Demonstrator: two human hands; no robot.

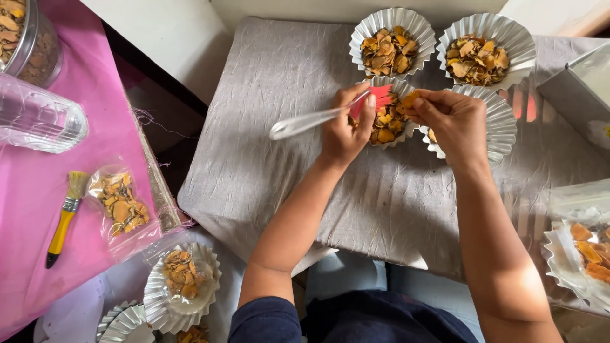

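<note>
Under my hands a foil cup [389, 124] holds orange-brown chips. My left hand [344, 130] is clamped on a clear brush [318, 118] with red bristles; my right hand [452, 121] pinches one chip [410, 98].

Soft daylight, bright & even, came from far right. Light bars and stripes fell across the grey cloth [273, 127] near the right foil cups. Arms cast faint soft shadows on it. Foil cups [486, 32] glinted w/o harsh glare; the clear jar [38, 117] at left showed pale sheen. Centre was sharp; near edge and right corner were slightly soft, w/ mild wide-angle stretch at the edges.
</note>
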